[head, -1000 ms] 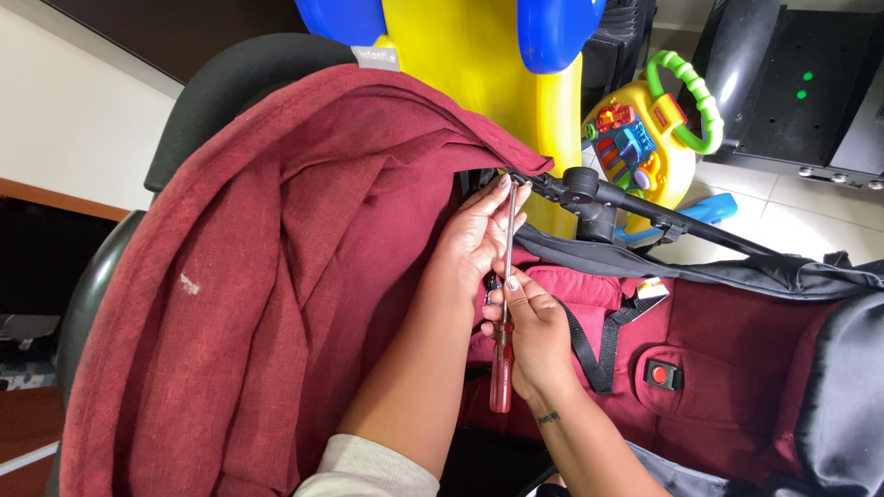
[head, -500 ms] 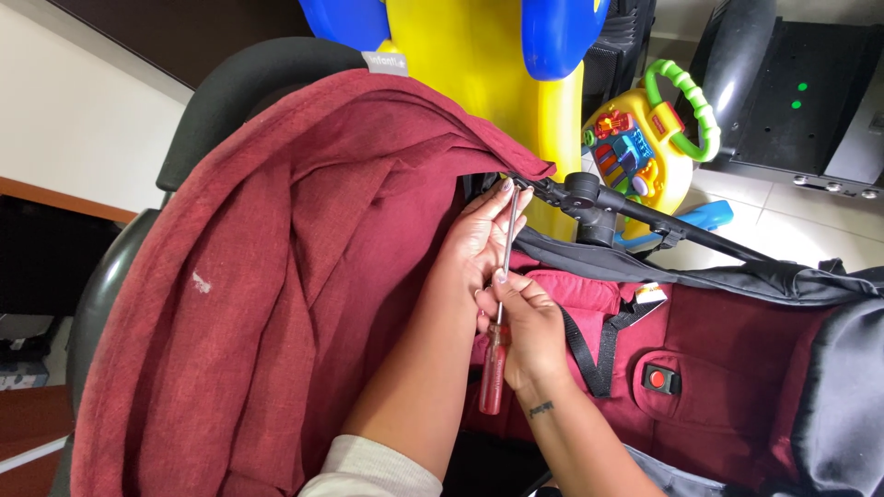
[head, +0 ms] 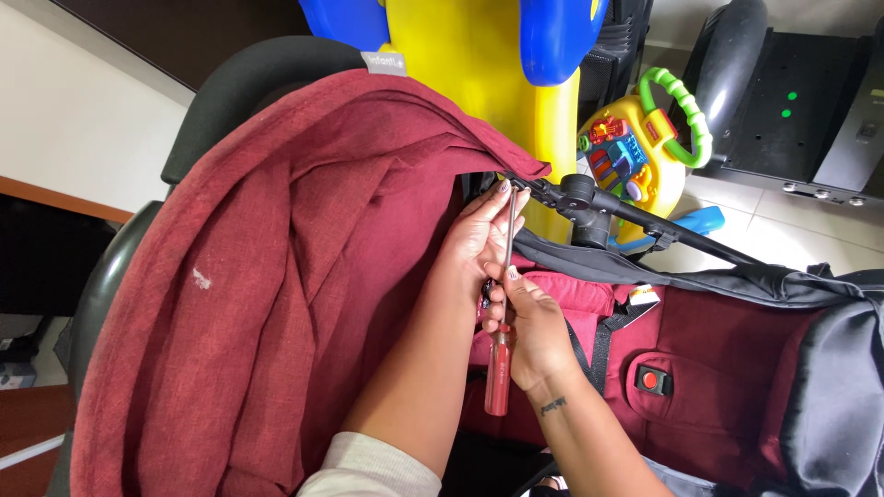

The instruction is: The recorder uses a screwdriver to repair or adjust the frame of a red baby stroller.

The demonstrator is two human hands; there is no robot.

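the maroon canopy [head: 276,276] is bunched back, baring the black hinge [head: 578,191]. the left hand [head: 479,235] has its fingers pinched round the screwdriver [head: 502,313] shaft to steady the tip there, while the right hand [head: 529,336] clasps the red handle for turning.

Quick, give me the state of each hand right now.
Left hand: fingers on the screwdriver's metal shaft near the stroller's black hinge, guiding it, not clearly gripping.
Right hand: closed around the screwdriver's red handle.
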